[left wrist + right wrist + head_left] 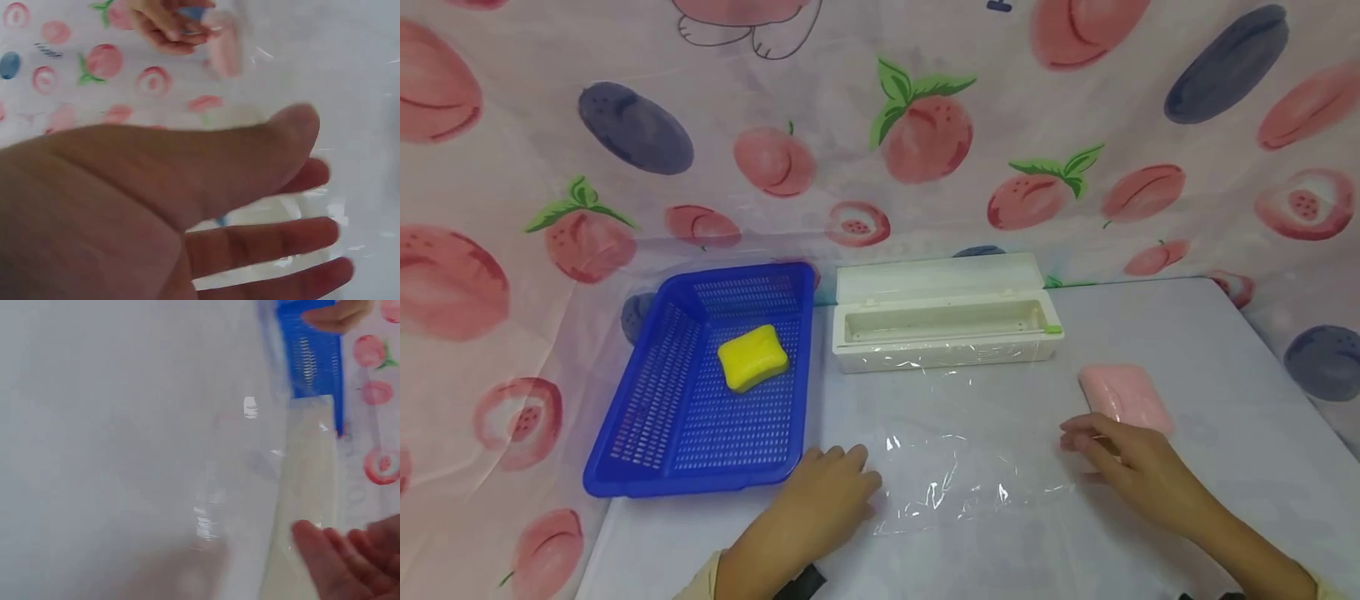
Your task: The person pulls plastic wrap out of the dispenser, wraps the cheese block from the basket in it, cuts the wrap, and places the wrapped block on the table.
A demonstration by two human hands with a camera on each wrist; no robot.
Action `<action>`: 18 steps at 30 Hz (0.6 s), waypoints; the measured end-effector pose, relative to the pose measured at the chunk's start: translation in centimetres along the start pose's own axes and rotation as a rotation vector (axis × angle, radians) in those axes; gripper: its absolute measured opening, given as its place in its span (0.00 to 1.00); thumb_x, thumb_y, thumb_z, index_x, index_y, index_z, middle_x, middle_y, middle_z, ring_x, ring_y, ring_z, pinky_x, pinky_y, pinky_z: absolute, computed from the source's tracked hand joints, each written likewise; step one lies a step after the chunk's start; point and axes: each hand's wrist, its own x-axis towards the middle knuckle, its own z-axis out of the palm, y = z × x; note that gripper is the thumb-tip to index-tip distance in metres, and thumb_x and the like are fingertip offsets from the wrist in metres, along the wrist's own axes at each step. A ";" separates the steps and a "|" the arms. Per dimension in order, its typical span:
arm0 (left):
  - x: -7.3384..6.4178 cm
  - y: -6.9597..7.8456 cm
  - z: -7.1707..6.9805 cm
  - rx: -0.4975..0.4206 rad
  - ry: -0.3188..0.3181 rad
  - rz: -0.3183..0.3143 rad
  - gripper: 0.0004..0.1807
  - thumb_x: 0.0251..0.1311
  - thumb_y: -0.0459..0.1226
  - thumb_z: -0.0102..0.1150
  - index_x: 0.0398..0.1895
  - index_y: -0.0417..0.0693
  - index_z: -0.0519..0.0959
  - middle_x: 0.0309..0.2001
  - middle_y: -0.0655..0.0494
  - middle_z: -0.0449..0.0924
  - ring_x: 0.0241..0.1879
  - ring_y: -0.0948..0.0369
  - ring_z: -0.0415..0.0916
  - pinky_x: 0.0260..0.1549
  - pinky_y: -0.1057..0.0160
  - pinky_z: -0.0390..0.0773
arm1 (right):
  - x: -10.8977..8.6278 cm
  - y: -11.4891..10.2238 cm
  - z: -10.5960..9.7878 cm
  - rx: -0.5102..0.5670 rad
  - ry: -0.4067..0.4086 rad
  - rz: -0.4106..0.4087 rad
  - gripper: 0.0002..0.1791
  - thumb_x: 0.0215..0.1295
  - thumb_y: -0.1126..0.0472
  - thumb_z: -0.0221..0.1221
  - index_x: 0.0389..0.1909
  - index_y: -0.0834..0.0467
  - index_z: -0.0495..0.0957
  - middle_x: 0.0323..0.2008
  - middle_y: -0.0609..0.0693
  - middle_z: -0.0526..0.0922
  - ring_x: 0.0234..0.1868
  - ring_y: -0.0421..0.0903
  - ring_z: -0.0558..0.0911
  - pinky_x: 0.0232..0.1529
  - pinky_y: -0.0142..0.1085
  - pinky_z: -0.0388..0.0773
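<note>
A sheet of clear plastic film [955, 483] lies spread on the table in front of a white cling film dispenser [943, 354], whose lid stands up. By the film's left edge is my left hand [831, 496]; in the left wrist view its thumb and fingers are extended, with nothing pinched between them. My right hand [1138, 471] hovers by the film's right edge, fingers loosely bent and holding nothing visible. Just beyond it lies a flat pink block [1126, 396], partly hidden by the fingers. Whether either hand touches the film, I cannot tell.
A blue plastic basket [651, 392] stands at the left, with a yellow sponge-like block [752, 358] inside. The dispenser has a green slider [1053, 329] at its right end. Behind the white table [1247, 433] hangs a fruit-print cloth [820, 100].
</note>
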 end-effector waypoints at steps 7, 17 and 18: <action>2.1 0.6 -0.6 -0.210 -0.193 0.013 0.06 0.63 0.44 0.66 0.35 0.52 0.86 0.27 0.63 0.78 0.24 0.65 0.71 0.28 0.63 0.74 | 0.2 -0.9 -1.1 0.185 -0.140 0.121 0.12 0.74 0.58 0.60 0.53 0.59 0.80 0.43 0.52 0.88 0.40 0.38 0.87 0.29 0.30 0.85; 1.2 0.1 1.7 -0.032 -0.218 0.117 0.06 0.65 0.46 0.64 0.35 0.57 0.87 0.33 0.64 0.81 0.35 0.63 0.80 0.35 0.61 0.81 | 0.0 1.1 -2.4 0.073 -0.163 0.218 0.15 0.73 0.55 0.62 0.54 0.59 0.79 0.38 0.50 0.87 0.33 0.38 0.85 0.30 0.31 0.83; 1.2 0.2 1.5 -0.001 -0.211 0.128 0.07 0.66 0.47 0.64 0.35 0.58 0.87 0.33 0.64 0.81 0.34 0.63 0.79 0.34 0.61 0.81 | 0.5 1.2 -2.5 0.033 -0.147 0.230 0.17 0.72 0.53 0.62 0.55 0.59 0.79 0.38 0.49 0.87 0.33 0.39 0.85 0.31 0.31 0.83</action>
